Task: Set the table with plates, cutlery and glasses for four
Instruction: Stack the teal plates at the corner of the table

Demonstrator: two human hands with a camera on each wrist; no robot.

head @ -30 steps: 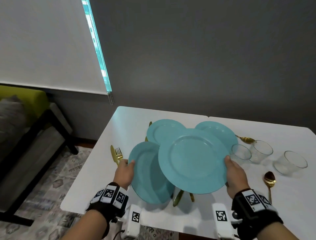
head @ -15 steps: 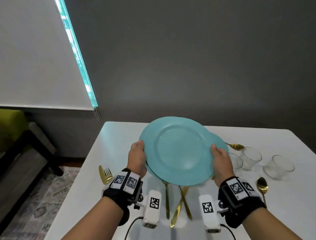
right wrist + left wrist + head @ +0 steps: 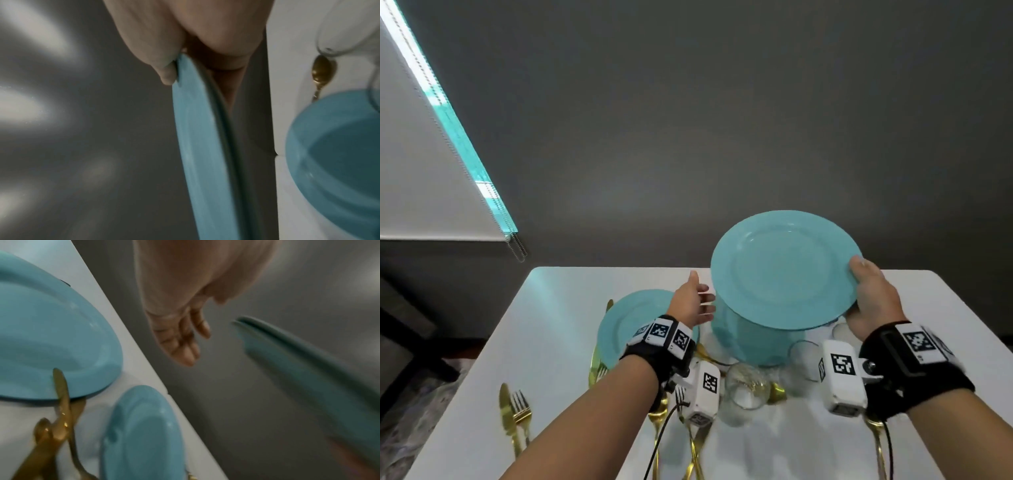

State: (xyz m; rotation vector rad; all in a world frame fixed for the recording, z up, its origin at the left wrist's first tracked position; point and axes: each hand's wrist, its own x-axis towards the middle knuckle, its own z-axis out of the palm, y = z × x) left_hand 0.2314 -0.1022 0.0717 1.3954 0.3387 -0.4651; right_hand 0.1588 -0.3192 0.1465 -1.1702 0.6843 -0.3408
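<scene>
A: Step in hand?

B: Plate distribution. The lifted plate (image 3: 784, 270) is held clear above the table (image 3: 551, 325), pinched at its right rim by the right hand (image 3: 873, 301), thumb on top. The left hand (image 3: 693, 303) is empty, fingers spread and relaxed, just beside the plate's left rim without touching it.

A: Next move?

B: Probably lower the plate flat at a far place setting ahead of the right hand. A second plate (image 3: 743, 342) and the glasses (image 3: 746, 385) sit below the lifted one; clear them on descent.

A: What is unclear?

B: A third plate (image 3: 626, 325) lies under the left wrist, partly covered. A fourth cannot be confirmed. Gold cutlery (image 3: 515, 411) lies near both forearms; the pieces between the wrists overlap, and the count is indeterminate. Both wrist views are blurred.
</scene>
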